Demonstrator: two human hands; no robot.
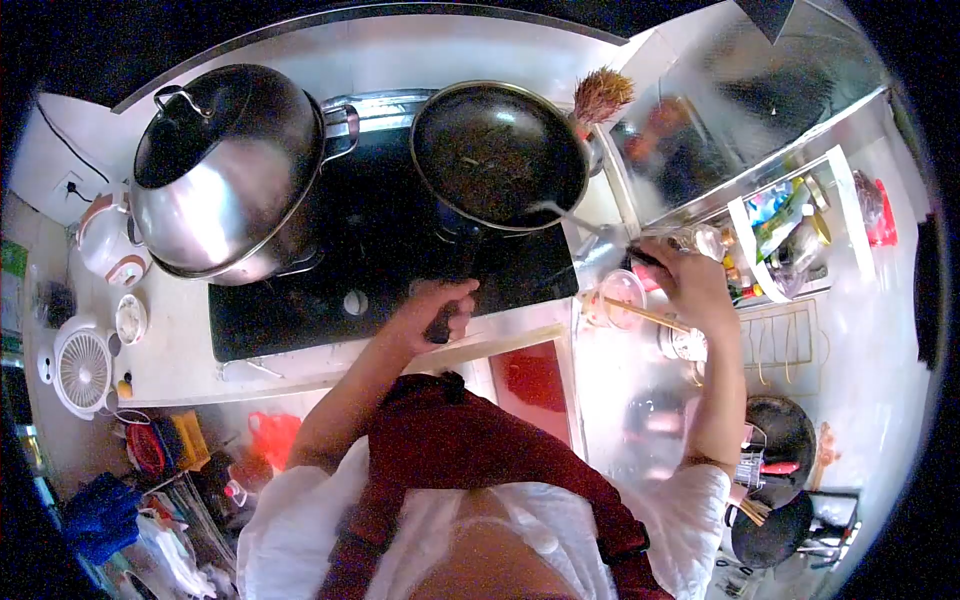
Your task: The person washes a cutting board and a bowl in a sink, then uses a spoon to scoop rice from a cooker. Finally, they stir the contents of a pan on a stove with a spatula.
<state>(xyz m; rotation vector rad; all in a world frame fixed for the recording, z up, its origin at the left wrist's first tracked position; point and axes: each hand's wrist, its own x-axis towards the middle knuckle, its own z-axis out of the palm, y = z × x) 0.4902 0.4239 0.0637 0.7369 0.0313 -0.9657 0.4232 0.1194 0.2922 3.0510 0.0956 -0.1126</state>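
A dark wok (490, 150) sits on the right side of the black stovetop (350, 260), with small dark bits on its inner surface. My left hand (440, 308) is closed around the wok's dark handle, which points toward my body. Over the counter to the right, my right hand (690, 280) grips the dark handle of what looks like a metal spatula (575, 218). Its shaft reaches to the wok's lower right rim; the head is blurred. Below the right hand are a pair of chopsticks (645, 313) and a clear plastic bowl (624, 298).
A large lidded steel pot (235, 175) fills the stove's left side. Behind the wok's right edge stands a bristle brush (602, 95). A white rack of packets and bottles (800, 225) lines the right wall. A small white fan (82, 365) is at far left.
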